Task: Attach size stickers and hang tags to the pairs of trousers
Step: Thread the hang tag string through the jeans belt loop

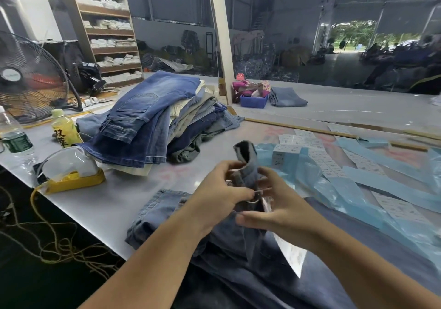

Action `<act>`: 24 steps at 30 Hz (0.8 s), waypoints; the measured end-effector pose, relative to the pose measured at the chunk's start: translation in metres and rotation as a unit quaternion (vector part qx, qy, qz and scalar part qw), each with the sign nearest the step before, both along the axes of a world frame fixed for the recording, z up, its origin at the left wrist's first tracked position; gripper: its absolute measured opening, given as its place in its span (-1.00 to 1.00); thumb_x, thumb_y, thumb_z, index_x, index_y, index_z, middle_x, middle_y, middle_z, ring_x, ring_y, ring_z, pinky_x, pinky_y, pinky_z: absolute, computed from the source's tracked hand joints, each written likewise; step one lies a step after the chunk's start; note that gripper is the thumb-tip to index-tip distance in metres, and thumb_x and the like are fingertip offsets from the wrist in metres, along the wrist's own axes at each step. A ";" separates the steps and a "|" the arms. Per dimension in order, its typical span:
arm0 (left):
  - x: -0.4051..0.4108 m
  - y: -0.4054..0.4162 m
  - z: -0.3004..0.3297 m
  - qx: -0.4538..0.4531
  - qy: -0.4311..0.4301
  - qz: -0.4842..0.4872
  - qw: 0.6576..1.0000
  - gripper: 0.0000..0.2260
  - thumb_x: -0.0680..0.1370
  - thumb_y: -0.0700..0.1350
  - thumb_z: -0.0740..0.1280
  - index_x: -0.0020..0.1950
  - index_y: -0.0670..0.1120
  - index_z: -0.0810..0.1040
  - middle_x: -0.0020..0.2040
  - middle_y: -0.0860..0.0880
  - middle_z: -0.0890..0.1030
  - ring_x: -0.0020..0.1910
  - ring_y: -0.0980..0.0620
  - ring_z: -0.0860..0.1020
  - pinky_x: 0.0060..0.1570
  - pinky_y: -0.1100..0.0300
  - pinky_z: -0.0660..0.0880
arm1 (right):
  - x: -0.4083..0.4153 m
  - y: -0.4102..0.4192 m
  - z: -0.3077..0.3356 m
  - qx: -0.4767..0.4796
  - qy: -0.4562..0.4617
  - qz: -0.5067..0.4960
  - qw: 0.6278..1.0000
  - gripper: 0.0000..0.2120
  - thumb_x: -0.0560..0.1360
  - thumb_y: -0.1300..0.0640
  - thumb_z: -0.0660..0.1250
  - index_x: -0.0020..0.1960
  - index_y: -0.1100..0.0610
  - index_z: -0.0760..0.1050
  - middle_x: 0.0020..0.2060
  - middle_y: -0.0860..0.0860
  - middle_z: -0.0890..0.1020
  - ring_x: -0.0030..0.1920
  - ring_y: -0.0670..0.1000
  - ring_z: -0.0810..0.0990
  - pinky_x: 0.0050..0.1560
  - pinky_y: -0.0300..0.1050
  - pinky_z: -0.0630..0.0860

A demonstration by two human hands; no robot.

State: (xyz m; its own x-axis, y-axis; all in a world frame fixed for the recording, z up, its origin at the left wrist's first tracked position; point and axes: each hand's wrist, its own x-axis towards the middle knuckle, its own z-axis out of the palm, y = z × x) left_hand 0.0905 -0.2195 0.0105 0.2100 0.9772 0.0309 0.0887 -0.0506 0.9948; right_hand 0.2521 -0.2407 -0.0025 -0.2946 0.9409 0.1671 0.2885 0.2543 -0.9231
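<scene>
Trousers (247, 165) between both hands (253, 198)

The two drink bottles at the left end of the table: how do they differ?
The clear water bottle sits nearest the left edge; the yellow drink bottle stands to its right, closer to the stack of jeans. The clear water bottle has a dark green label; the yellow drink bottle carries dark printed characters. The clear water bottle looks larger. Both stand upright with caps on.

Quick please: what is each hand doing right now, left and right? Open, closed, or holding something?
Left hand: closed, grip pinching the raised waistband of the jeans.
Right hand: grip on the same jeans, fingers curled around the fabric.
</scene>
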 end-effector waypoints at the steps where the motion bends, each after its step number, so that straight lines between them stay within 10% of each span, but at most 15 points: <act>1: 0.004 -0.002 0.004 0.011 0.021 -0.032 0.999 -0.53 0.29 -0.18 0.44 0.17 0.06 0.53 0.04 -0.01 0.68 0.01 0.00 0.67 0.10 -0.03 0.60 | -0.003 0.000 -0.001 0.026 0.021 -0.028 0.999 -0.44 0.24 0.04 0.60 0.16 -0.13 0.44 -0.04 -0.15 0.66 -0.04 -0.20 0.65 -0.13 -0.33 0.55; 6: -0.013 0.008 0.005 -0.009 0.217 -0.068 0.974 -0.70 0.42 0.07 0.38 0.11 0.03 0.59 0.01 0.11 0.67 0.01 0.07 0.61 -0.02 0.17 0.54 | 0.019 0.010 0.006 0.098 -0.105 -0.249 0.958 -0.89 0.35 0.20 0.36 -0.30 0.07 0.45 -0.51 -0.10 0.52 -0.48 -0.14 0.43 -0.49 -0.25 0.32; 8: -0.032 0.019 -0.009 -0.007 0.486 0.048 0.872 -0.64 0.48 0.16 0.31 0.15 -0.03 0.53 0.10 0.01 0.60 0.07 -0.03 0.55 0.09 0.07 0.50 | 0.032 0.010 0.007 0.102 -0.088 -0.269 0.954 -0.84 0.39 0.29 0.31 -0.33 0.12 0.42 -0.55 -0.05 0.46 -0.53 -0.13 0.38 -0.55 -0.30 0.25; 10: -0.044 0.022 -0.024 -0.047 0.579 0.062 0.812 -0.66 0.46 0.15 0.30 0.08 -0.06 0.51 0.02 -0.05 0.61 0.03 -0.08 0.57 0.04 0.08 0.52 | 0.036 0.006 0.008 0.133 -0.084 -0.286 0.945 -0.86 0.39 0.29 0.28 -0.32 0.17 0.39 -0.53 0.06 0.45 -0.54 -0.11 0.36 -0.58 -0.28 0.21; 16: -0.047 0.025 -0.033 -0.058 0.422 0.068 0.902 -0.73 0.31 0.00 0.42 -0.06 -0.04 0.48 -0.13 -0.03 0.61 -0.15 -0.02 0.59 -0.24 0.11 0.52 | 0.006 -0.006 0.004 0.112 -0.101 -0.121 0.981 -0.91 0.45 0.19 0.37 -0.09 0.02 0.59 -0.25 -0.05 0.67 -0.21 -0.05 0.63 -0.22 -0.04 0.55; 19: -0.046 0.025 -0.033 -0.073 0.377 0.050 0.922 -0.72 0.24 -0.07 0.40 -0.07 -0.02 0.55 -0.13 -0.05 0.66 -0.11 -0.05 0.61 -0.05 -0.02 0.59 | -0.007 -0.007 -0.010 0.105 -0.137 -0.051 0.984 -0.66 0.48 -0.08 0.35 0.25 -0.12 0.54 0.14 -0.26 0.57 0.16 -0.28 0.49 0.11 -0.43 0.39; 24: -0.066 0.036 -0.045 -0.087 0.349 0.124 0.925 -0.57 0.33 -0.11 0.35 0.20 -0.04 0.55 0.13 -0.09 0.61 0.08 -0.08 0.57 0.15 0.00 0.52 | -0.002 0.000 -0.022 0.133 -0.243 -0.055 0.959 -0.57 0.57 -0.21 0.20 0.41 -0.16 0.37 0.27 -0.39 0.30 0.30 -0.25 0.24 0.28 -0.35 0.14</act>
